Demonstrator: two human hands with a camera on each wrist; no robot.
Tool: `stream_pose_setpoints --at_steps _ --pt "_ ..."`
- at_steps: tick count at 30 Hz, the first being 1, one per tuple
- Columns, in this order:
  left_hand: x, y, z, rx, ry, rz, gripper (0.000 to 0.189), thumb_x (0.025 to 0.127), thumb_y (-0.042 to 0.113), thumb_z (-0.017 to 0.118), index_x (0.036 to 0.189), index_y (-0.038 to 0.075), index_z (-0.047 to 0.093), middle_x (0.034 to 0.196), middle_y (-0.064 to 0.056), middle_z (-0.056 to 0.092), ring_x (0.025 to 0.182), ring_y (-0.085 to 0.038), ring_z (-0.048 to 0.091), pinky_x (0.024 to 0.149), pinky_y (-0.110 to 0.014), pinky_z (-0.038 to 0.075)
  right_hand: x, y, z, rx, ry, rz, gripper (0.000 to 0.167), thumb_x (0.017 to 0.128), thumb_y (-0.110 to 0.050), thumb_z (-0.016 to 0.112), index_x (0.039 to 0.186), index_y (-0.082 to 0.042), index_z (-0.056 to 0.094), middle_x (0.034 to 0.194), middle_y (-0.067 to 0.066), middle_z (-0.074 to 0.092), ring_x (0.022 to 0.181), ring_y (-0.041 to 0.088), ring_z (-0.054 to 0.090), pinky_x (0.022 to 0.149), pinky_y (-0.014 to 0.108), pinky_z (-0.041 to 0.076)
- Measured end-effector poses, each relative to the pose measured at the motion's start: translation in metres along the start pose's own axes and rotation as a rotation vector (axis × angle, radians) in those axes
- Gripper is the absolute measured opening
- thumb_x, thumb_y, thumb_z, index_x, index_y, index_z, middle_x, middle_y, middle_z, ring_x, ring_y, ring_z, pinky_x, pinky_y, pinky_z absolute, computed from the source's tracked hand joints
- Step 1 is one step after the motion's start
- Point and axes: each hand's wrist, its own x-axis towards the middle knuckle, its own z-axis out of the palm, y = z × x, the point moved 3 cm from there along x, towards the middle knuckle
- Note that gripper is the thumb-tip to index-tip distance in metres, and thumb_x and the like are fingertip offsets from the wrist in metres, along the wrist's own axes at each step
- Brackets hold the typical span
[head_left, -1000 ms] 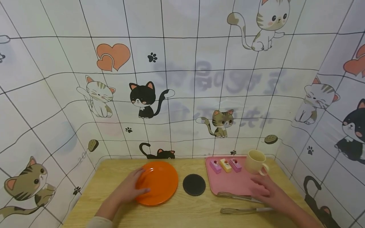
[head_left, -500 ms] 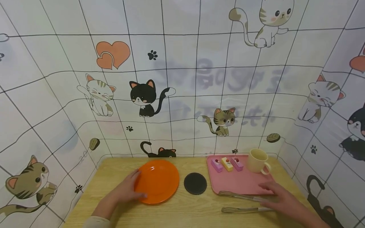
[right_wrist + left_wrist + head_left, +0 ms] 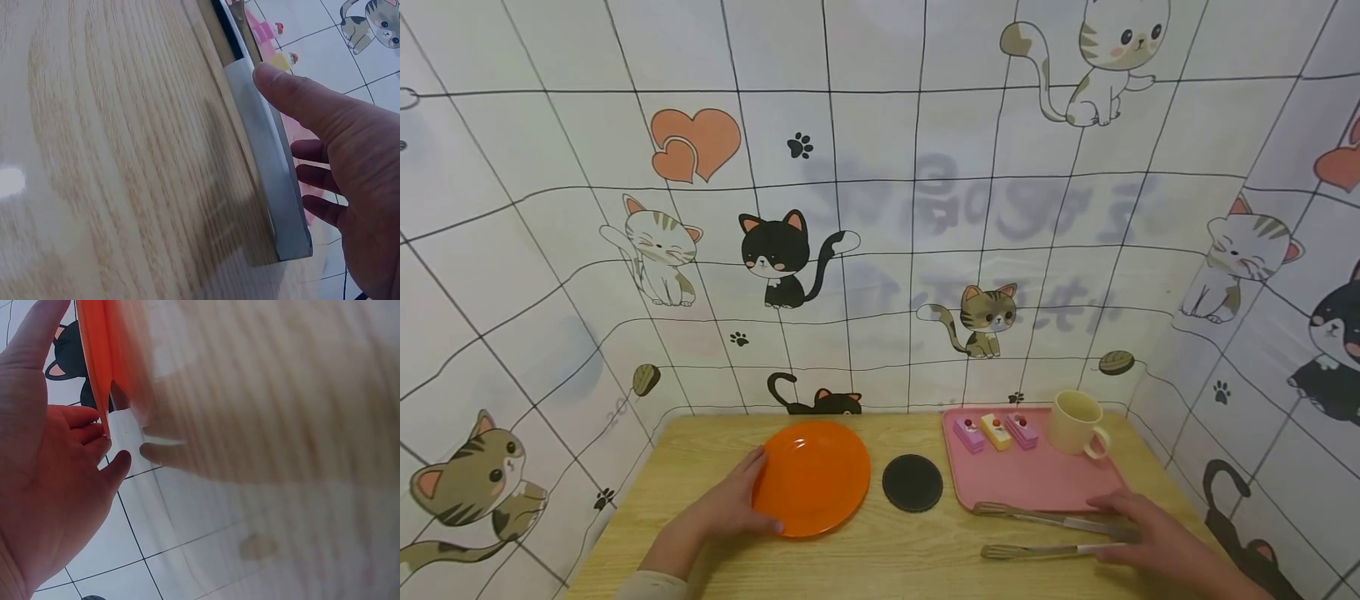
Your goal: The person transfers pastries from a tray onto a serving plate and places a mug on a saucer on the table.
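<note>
An orange plate (image 3: 820, 475) lies on the left of the wooden table. My left hand (image 3: 726, 504) touches its left rim, thumb at the front edge. In the left wrist view, the fingertips (image 3: 94, 428) meet the underside of the rim. At the right, tongs (image 3: 1037, 551) with silver handles lie with their two arms spread. My right hand (image 3: 1153, 533) straddles the handle end, thumb (image 3: 272, 78) on the near side and fingers (image 3: 319, 178) along the far side. The hand looks loose around the tongs.
A pink tray (image 3: 1022, 483) at the back right holds several small toy cakes (image 3: 996, 432) and a cream mug (image 3: 1071, 425). A round black coaster (image 3: 912, 482) lies between plate and tray. Cat-printed walls (image 3: 880, 208) enclose the table's back and sides.
My right hand has moved from above the tray down and toward the front, round the tongs' handle end. The left hand has shifted slightly outward along the plate's rim.
</note>
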Motion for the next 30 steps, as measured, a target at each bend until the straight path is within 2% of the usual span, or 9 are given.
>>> stream_pose_setpoints --at_steps 2,5,12,18,21,23,28,30 --pt "0.0 0.0 0.0 -0.003 -0.007 -0.009 0.136 0.072 0.055 0.1 0.168 -0.011 0.03 0.178 -0.033 0.02 0.162 -0.055 0.026 0.128 -0.069 0.03 -0.002 0.004 0.001 0.012 0.001 -0.023 0.065 0.086 -0.045 0.095 0.137 -0.011 0.072 0.133 0.005 0.073 0.118 0.013 0.065 0.094 0.036 0.059" --pt "0.0 -0.001 0.001 -0.007 -0.01 -0.017 0.137 0.072 0.056 0.101 0.168 -0.011 0.029 0.179 -0.032 0.019 0.162 -0.054 0.026 0.128 -0.068 0.03 -0.004 0.01 0.004 0.068 -0.008 -0.017 0.061 0.088 -0.042 0.094 0.137 -0.013 0.072 0.133 0.004 0.071 0.115 0.005 0.063 0.093 0.026 0.056" --pt "-0.001 -0.003 0.002 -0.018 -0.013 -0.024 0.138 0.072 0.056 0.101 0.169 -0.01 0.028 0.18 -0.029 0.017 0.164 -0.053 0.024 0.129 -0.068 0.028 -0.005 0.02 0.009 0.135 -0.025 -0.051 0.054 0.092 -0.038 0.091 0.136 -0.013 0.072 0.13 0.002 0.073 0.115 0.0 0.063 0.093 0.021 0.054" --pt "0.001 -0.004 0.003 -0.012 -0.012 -0.006 0.137 0.073 0.055 0.101 0.168 -0.011 0.029 0.179 -0.031 0.018 0.164 -0.053 0.023 0.129 -0.068 0.028 -0.004 0.026 0.009 0.157 -0.077 0.053 0.051 0.092 -0.043 0.09 0.133 -0.019 0.073 0.132 -0.003 0.071 0.117 -0.002 0.061 0.095 0.021 0.053" --pt "0.003 -0.005 0.003 -0.008 -0.012 -0.01 0.137 0.073 0.055 0.101 0.169 -0.011 0.029 0.18 -0.03 0.018 0.164 -0.052 0.022 0.129 -0.067 0.027 -0.004 0.027 0.008 0.131 -0.079 0.059 0.045 0.092 -0.042 0.089 0.13 -0.02 0.075 0.13 -0.005 0.071 0.116 -0.001 0.06 0.095 0.024 0.054" --pt "0.003 -0.005 0.003 -0.005 -0.013 -0.009 0.137 0.073 0.055 0.101 0.169 -0.011 0.029 0.18 -0.03 0.018 0.164 -0.052 0.022 0.129 -0.067 0.028 -0.004 0.027 0.008 0.127 -0.074 0.031 0.04 0.094 -0.039 0.089 0.127 -0.02 0.077 0.125 -0.006 0.07 0.112 -0.002 0.058 0.092 0.023 0.053" --pt "0.001 -0.003 0.003 -0.012 -0.015 -0.006 0.137 0.072 0.054 0.101 0.168 -0.012 0.028 0.179 -0.032 0.018 0.164 -0.054 0.022 0.129 -0.068 0.028 -0.004 0.025 0.012 0.132 -0.042 -0.105 0.031 0.094 -0.031 0.089 0.121 -0.018 0.081 0.114 -0.01 0.07 0.102 -0.002 0.057 0.086 0.022 0.051" --pt "0.0 -0.003 0.002 -0.017 -0.016 -0.008 0.137 0.072 0.052 0.102 0.168 -0.012 0.028 0.179 -0.032 0.018 0.164 -0.054 0.022 0.129 -0.068 0.028 -0.004 0.025 0.013 0.138 -0.046 -0.124 0.03 0.094 -0.03 0.089 0.121 -0.017 0.081 0.112 -0.013 0.069 0.1 -0.002 0.056 0.084 0.022 0.05"
